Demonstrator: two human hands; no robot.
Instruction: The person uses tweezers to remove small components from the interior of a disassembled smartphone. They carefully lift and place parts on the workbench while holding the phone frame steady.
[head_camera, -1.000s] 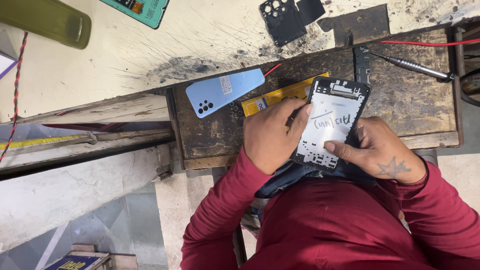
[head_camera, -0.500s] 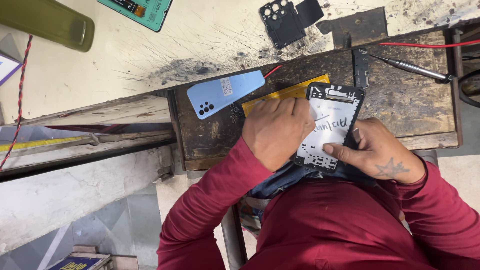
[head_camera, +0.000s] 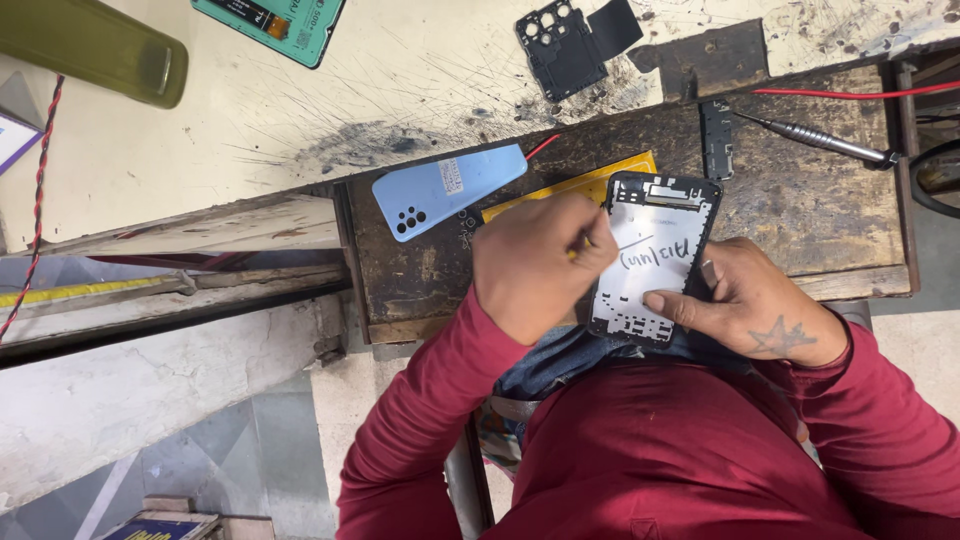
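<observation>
A black phone frame (head_camera: 655, 235) with a white inner plate and handwriting on it lies tilted on the dark wooden bench (head_camera: 800, 210). My right hand (head_camera: 760, 310) grips its lower right side, thumb pressed on the plate. My left hand (head_camera: 535, 265) is curled against the frame's left edge, and a small yellowish tip shows between its fingers. What that tip belongs to is hidden. Just left of my left hand lies a light blue phone back cover (head_camera: 445, 190), and a yellow flat piece (head_camera: 600, 178) sits under the frame.
A metal screwdriver (head_camera: 812, 136) and a small black strip part (head_camera: 716, 138) lie at the bench's right. Black phone parts (head_camera: 562, 45), a green-backed screen (head_camera: 270, 25) and an olive container (head_camera: 90, 52) rest on the scratched white top. A red wire (head_camera: 850, 92) runs to the right.
My left hand has shifted slightly up along the frame's left edge, and the frame has turned a little. My right hand keeps its grip.
</observation>
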